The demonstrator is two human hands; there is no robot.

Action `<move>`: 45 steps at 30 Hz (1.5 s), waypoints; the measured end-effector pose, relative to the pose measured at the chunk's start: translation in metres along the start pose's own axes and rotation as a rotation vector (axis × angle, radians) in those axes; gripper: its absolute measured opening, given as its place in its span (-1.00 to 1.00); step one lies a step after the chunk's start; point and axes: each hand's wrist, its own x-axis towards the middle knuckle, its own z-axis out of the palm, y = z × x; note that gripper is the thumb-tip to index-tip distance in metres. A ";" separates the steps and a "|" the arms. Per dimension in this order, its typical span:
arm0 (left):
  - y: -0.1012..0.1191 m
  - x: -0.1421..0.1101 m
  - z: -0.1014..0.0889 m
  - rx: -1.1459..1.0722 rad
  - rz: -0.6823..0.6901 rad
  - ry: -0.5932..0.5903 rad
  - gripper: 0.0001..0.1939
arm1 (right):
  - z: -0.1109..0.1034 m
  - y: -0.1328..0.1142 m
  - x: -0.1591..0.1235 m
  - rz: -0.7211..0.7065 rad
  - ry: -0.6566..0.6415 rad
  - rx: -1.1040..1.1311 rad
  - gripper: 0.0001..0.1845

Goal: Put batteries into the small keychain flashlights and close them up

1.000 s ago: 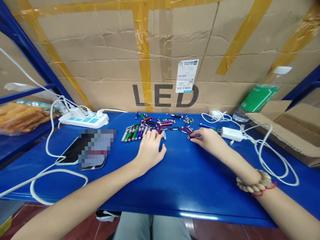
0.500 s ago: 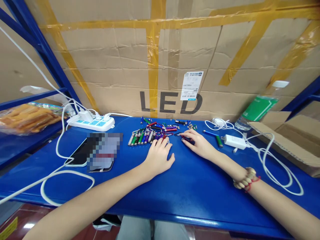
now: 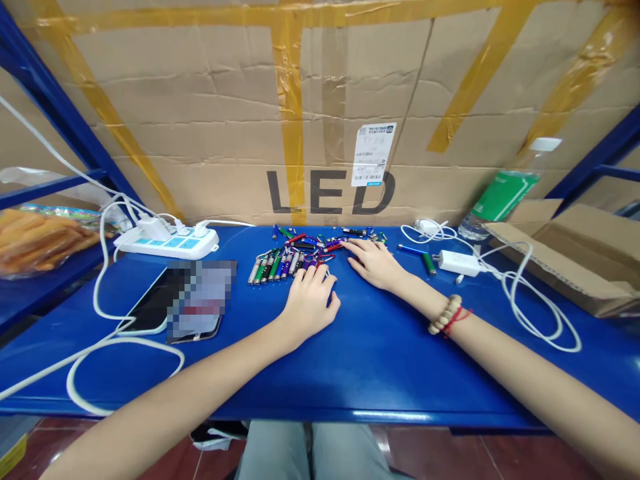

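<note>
Several small metal penlights with carabiner clips [image 3: 273, 265], in silver, green, black, blue and purple, lie side by side in a row. My left hand [image 3: 310, 301] rests palm down at the row's right end, its fingertips over the last penlights and its thumb apart. Behind the row is a loose pile with a red penlight [image 3: 332, 247] and others. My right hand [image 3: 374, 264] reaches to the pile's right side, palm down with fingers stretched out. Its fingertips are at the red and purple penlights; whether they touch them I cannot tell.
A large taped carton [image 3: 225, 133] stands behind the blue tabletop [image 3: 350, 373]. On the left are a power strip [image 3: 195, 248], two phones [image 3: 150, 300] and white cables. On the right are a blue-green pen-shaped piece [image 3: 428, 263], a white charger [image 3: 457, 264], a bottle [image 3: 505, 197] and an open box [image 3: 565, 267].
My right hand has moved left and forward, from a dark red penlight in front of the pile to the pile itself. My left hand stays at the row. The view has shifted slightly.
</note>
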 end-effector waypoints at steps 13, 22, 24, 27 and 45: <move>0.001 0.002 -0.003 0.074 -0.004 -0.037 -0.74 | -0.001 -0.082 0.125 -0.162 -0.194 0.284 -0.58; -0.002 0.000 -0.002 0.065 -0.024 -0.042 -0.70 | 0.020 -0.076 0.150 -0.088 -0.243 0.235 -0.74; -0.001 0.000 -0.002 0.064 -0.034 -0.058 -0.70 | 0.021 -0.061 0.141 -0.078 -0.220 0.227 -0.75; 0.000 0.000 -0.003 0.063 -0.046 -0.070 -0.70 | 0.024 -0.041 0.123 -0.050 -0.163 0.211 -0.73; 0.001 -0.002 -0.002 0.085 -0.042 -0.068 -0.69 | 0.022 -0.012 0.100 0.041 -0.012 0.156 -0.58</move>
